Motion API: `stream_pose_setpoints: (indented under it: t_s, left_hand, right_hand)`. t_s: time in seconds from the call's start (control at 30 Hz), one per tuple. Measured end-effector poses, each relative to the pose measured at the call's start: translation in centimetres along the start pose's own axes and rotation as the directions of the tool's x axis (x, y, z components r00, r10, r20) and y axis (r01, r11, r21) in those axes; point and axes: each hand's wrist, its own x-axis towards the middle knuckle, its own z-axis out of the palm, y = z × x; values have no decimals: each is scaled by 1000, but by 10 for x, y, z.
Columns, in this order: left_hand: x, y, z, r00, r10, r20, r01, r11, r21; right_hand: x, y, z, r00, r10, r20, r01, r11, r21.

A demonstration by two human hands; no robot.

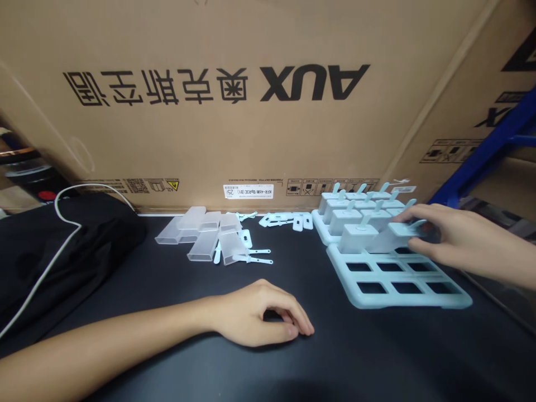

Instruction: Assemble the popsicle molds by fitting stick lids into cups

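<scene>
My right hand [444, 231] grips an ice pop mold [386, 239] by its light blue stick lid. The mold is tilted above the light blue rack [404, 303], beside another lidded mold [358, 239] standing in it. My left hand [263, 312] rests on the dark tabletop, its fingers loosely curled and the thumb tip against them, with nothing visible inside. Beyond it lie several clear mold sleeves [204, 243] in a pile. Light blue stick lids [259, 261] lie beside and partly under these.
Behind the rack's front part, a second section [320, 231] holds several lidded molds. More stick lids [280, 219] lie near a large cardboard box [209, 139] along the back. Black cloth [96, 240] with a white cable [50, 268] is at left; a blue metal frame [481, 145] stands right.
</scene>
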Motion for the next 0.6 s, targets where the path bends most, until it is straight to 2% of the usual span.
stream_pose_setpoints:
  t_s: [0.5,0.6]
  left_hand:
    - [0,2,1,1000,0,-13,0,1000,-1]
    - [0,3,-1,1000,4,-9,-4,1000,5]
  right_hand:
    - [3,-1,7,1000,-5,26,3,998,65]
    - [4,-4,7,998,27,54,-32,996,77]
